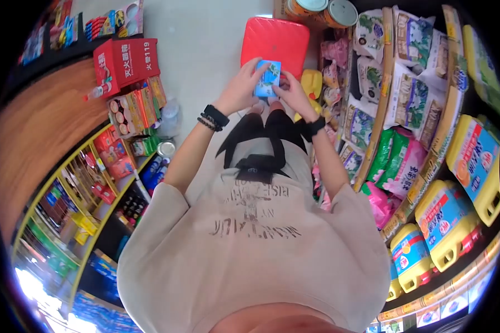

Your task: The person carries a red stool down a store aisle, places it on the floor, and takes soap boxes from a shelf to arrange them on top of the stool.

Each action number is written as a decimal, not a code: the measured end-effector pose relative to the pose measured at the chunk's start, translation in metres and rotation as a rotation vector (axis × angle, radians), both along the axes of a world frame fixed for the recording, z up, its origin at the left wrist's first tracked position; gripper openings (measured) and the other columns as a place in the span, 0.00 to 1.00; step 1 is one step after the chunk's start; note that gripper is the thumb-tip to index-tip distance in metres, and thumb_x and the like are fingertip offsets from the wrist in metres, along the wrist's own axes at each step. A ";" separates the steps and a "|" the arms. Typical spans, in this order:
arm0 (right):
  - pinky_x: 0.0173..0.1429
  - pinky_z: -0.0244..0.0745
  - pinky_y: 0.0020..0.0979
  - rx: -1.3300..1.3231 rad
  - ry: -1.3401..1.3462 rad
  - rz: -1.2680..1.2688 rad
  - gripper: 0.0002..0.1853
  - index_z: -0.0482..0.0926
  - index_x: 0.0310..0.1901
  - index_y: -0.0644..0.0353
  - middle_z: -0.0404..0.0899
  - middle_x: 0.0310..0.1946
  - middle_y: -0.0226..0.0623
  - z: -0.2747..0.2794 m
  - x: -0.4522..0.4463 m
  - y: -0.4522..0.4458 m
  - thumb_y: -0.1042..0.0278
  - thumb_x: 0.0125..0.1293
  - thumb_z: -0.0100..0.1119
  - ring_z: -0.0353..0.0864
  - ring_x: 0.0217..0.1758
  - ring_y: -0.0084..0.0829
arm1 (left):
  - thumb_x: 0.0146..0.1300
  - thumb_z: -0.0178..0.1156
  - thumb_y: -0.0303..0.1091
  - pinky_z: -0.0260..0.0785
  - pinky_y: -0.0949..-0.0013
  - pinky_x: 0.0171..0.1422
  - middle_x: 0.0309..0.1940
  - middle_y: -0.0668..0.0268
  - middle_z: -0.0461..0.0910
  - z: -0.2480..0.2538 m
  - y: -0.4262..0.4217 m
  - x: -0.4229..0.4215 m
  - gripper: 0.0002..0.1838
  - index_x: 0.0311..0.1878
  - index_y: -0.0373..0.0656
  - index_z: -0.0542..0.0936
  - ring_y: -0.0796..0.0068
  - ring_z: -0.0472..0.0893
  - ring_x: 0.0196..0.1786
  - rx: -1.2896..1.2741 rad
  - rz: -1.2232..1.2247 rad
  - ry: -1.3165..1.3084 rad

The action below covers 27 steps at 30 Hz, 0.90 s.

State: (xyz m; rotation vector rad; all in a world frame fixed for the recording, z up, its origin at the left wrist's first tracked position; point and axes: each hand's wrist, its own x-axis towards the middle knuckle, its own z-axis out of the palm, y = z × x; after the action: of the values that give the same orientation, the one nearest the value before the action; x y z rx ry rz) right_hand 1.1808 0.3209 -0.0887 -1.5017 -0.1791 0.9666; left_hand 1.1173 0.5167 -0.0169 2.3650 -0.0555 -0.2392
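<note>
While the left hand [242, 85] and right hand [293, 93] clamp its sides, a small blue rectangular box [267, 79] is held.
In view, it overlaps the near edge of the red quilted seat [275, 41].

A red box [129, 67] reads “灭火器箱” and “火警119”.

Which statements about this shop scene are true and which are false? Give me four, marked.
1. The left hand and right hand both hold a blue packet. True.
2. The wearer's shirt is black. False: the shirt is beige.
3. Yellow jugs stand on the right side. True.
4. The red box with white lettering is on the right. False: the red box is on the left.
</note>
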 end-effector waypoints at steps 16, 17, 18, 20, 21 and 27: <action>0.68 0.66 0.37 -0.088 0.058 -0.072 0.28 0.62 0.65 0.64 0.73 0.60 0.47 -0.222 0.057 0.081 0.72 0.65 0.56 0.73 0.65 0.41 | 0.47 0.62 0.13 0.69 0.58 0.67 0.68 0.49 0.63 -0.270 0.046 0.097 0.43 0.70 0.47 0.64 0.45 0.70 0.66 -0.019 0.173 0.082; 0.68 0.66 0.38 -0.064 0.088 -0.101 0.29 0.60 0.67 0.65 0.72 0.61 0.49 -0.226 0.056 0.083 0.72 0.65 0.56 0.72 0.66 0.43 | 0.47 0.61 0.13 0.68 0.57 0.67 0.69 0.50 0.63 -0.278 0.049 0.100 0.43 0.70 0.47 0.64 0.46 0.69 0.66 0.015 0.177 0.100; 0.69 0.65 0.38 -0.071 0.047 -0.119 0.31 0.58 0.69 0.65 0.71 0.62 0.51 -0.235 0.053 0.084 0.72 0.66 0.56 0.71 0.67 0.44 | 0.48 0.60 0.13 0.68 0.57 0.68 0.69 0.52 0.63 -0.285 0.051 0.104 0.43 0.70 0.47 0.64 0.46 0.69 0.66 0.046 0.175 0.119; 0.69 0.64 0.38 -0.089 -0.039 -0.162 0.35 0.53 0.72 0.66 0.69 0.65 0.54 -0.247 0.046 0.084 0.72 0.66 0.55 0.69 0.68 0.46 | 0.47 0.61 0.13 0.68 0.58 0.68 0.70 0.51 0.62 -0.291 0.056 0.109 0.44 0.71 0.47 0.63 0.45 0.69 0.66 0.080 0.149 0.132; 0.71 0.63 0.38 -0.125 0.032 -0.131 0.36 0.51 0.73 0.66 0.65 0.67 0.54 -0.246 0.046 0.085 0.72 0.66 0.55 0.66 0.71 0.45 | 0.47 0.60 0.13 0.69 0.58 0.67 0.70 0.52 0.62 -0.294 0.059 0.110 0.44 0.71 0.47 0.63 0.46 0.69 0.66 0.084 0.138 0.140; 0.72 0.62 0.39 -0.227 -0.043 0.044 0.37 0.51 0.73 0.66 0.62 0.69 0.58 -0.219 0.051 0.081 0.72 0.65 0.56 0.63 0.73 0.48 | 0.47 0.59 0.14 0.73 0.58 0.63 0.69 0.59 0.63 -0.280 0.074 0.122 0.44 0.71 0.49 0.63 0.51 0.71 0.63 0.164 0.060 0.189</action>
State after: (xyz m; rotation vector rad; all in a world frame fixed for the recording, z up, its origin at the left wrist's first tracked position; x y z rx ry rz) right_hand 1.2322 0.4021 -0.3079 -1.7338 -0.1373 1.0166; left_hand 1.2396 0.5912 -0.2971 2.4907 0.1305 -0.4520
